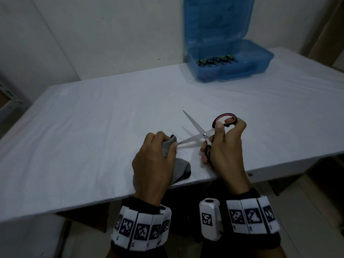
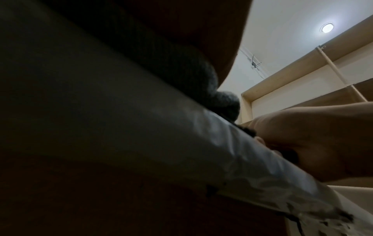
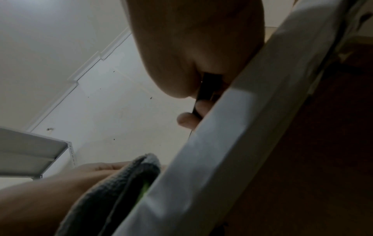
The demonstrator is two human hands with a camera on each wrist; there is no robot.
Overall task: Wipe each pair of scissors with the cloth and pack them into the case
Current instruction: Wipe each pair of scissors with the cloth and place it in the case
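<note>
A pair of scissors (image 1: 200,132) with black-and-red handles is spread open above the white table (image 1: 93,127) near its front edge. My right hand (image 1: 225,144) grips both handle loops, fingers through them. My left hand (image 1: 158,155) holds a grey cloth (image 1: 168,146) and pinches it round the tip of the lower blade. The rest of the cloth (image 1: 181,169) lies on the table under that hand. In the right wrist view the cloth (image 3: 121,183) and a dark handle (image 3: 207,86) show beside the table edge. The left wrist view shows the cloth (image 2: 228,102), mostly dark.
An open blue plastic case (image 1: 229,60) stands at the table's far right, lid upright, with several scissors (image 1: 216,61) with green-marked handles lined up inside. A wall runs behind the table. Wooden shelving (image 2: 302,83) stands at the right.
</note>
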